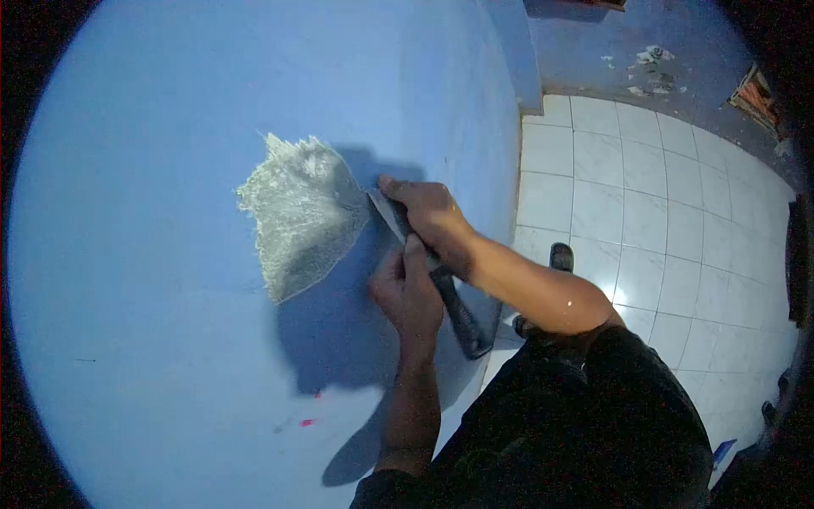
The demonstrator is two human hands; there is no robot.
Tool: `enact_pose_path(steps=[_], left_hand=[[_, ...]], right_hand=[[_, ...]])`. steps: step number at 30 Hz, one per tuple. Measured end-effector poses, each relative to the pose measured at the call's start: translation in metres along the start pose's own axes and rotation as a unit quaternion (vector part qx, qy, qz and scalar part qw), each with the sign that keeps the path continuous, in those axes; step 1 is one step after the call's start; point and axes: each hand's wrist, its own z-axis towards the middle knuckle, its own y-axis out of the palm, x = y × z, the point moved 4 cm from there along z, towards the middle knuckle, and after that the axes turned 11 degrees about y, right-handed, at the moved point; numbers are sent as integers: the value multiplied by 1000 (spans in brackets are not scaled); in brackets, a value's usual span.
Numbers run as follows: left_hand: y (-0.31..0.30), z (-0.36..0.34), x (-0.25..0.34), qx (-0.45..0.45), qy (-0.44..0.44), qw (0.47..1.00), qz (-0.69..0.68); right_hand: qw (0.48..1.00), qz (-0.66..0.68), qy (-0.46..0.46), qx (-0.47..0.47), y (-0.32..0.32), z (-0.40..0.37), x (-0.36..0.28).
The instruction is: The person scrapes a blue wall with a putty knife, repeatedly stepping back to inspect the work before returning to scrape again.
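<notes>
A scraper (464, 318) with a black handle and a flat metal blade is held at a slant against the blue wall (170, 356). My right hand (432, 214) is closed round the blade part, its thumb near the front edge. Just below, my left hand (407, 288) is closed too, its thumb pressed on the scraper where blade and handle meet. The blade's tip touches or nearly touches the right point of a fan-shaped pale grey patch (301, 212) with ragged left edges. My fingers hide part of the blade.
White floor tiles (627, 212) lie to the right, with dark footwear (561, 256) on them. Beyond them, another blue wall (585, 51) has peeling spots. Small pink marks (307, 422) show low on the near wall.
</notes>
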Motion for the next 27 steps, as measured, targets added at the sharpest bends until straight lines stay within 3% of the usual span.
enact_pose_path(steps=[2,3,5,9,12,18,21,23,27], left_hand=[[2,0,1,-19,-20,997,79],[10,-13,-6,-20,-36,997,64],[10,-9,-3,3,14,999,-34],[9,1,-3,-4,34,999,11],[9,-2,-1,-3,38,999,27],[6,-3,-6,-29,12,999,20],[0,-6,-3,9,7,999,45],[-2,1,3,-30,57,992,110],[7,-4,-12,-2,8,1000,-7]], right_hand=[[998,14,7,-55,1,-4,-3],[999,2,17,-39,-12,-6,9],[994,-78,-74,-28,-8,2,8],[999,-28,-23,-27,-5,-2,-8],[993,-52,-106,1,-9,5,-2],[999,-3,-33,-10,-6,10,8],[996,-42,-80,-3,-2,13,12],[988,-60,-138,21,-4,20,5],[999,-17,-43,-23,-6,9,8]])
